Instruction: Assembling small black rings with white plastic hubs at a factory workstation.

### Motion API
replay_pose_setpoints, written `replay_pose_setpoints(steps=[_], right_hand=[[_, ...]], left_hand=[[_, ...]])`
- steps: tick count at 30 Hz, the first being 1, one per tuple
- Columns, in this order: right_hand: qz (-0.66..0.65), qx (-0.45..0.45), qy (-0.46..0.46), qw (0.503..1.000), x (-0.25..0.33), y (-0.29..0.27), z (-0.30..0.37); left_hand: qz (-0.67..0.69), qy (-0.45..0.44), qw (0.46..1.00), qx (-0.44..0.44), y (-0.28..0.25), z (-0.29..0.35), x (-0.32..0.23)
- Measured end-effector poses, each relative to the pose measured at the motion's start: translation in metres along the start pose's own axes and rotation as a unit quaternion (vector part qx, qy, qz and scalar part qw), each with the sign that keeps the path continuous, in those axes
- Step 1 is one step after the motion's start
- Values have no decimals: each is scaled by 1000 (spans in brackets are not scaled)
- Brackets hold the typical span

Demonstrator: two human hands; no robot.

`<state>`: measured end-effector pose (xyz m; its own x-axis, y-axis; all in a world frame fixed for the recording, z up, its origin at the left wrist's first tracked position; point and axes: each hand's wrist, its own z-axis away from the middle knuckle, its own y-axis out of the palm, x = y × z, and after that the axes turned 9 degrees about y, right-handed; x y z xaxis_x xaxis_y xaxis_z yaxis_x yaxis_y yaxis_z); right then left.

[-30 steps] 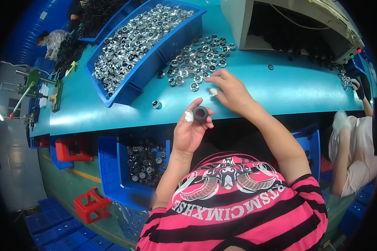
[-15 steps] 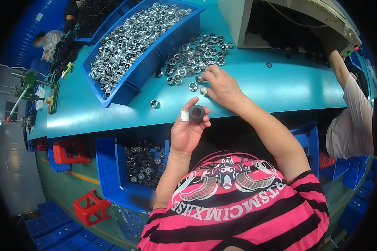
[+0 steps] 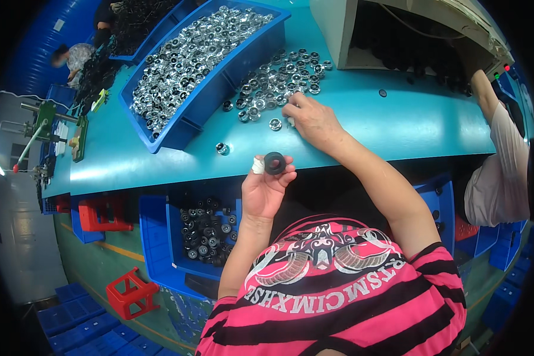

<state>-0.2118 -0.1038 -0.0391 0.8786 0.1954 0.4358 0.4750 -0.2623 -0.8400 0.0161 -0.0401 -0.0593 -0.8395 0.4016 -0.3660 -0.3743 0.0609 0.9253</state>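
Note:
My left hand (image 3: 264,191) is raised in front of the table's near edge, its thumb and fingers closed on a black ring-shaped tyre (image 3: 275,163). White wrapping (image 3: 258,165) covers its thumb. At the near side of a loose spread of shiny silver wheel hubs (image 3: 279,80), my right hand (image 3: 314,121) has its fingers bent together on a hub, which they mostly hide. Its thumb also shows something white. One hub (image 3: 275,124) lies just left of those fingers, and another (image 3: 222,148) stands alone farther left.
A blue bin (image 3: 190,113) heaped with hubs stands on the turquoise table (image 3: 362,130). Below the edge, another blue bin (image 3: 154,237) holds dark wheels (image 3: 207,237). A green hand press (image 3: 44,127) is at left. A co-worker's arm (image 3: 485,95) reaches toward a pale box (image 3: 332,35) at right.
My right hand has drawn its fingers together over the hub, moving slightly left. My left hand's thumb has folded in against the tyre, and the tyre has tilted a little.

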Motion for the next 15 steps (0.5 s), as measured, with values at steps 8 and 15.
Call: replay_pose_setpoints(steps=[8, 15], right_hand=[[-280, 52, 135, 949, 19, -43, 23], [-563, 120, 214, 790, 28, -48, 68]], left_hand=[[-16, 16, 999, -40, 8, 0, 2], [-43, 19, 998, -36, 11, -3, 4]])
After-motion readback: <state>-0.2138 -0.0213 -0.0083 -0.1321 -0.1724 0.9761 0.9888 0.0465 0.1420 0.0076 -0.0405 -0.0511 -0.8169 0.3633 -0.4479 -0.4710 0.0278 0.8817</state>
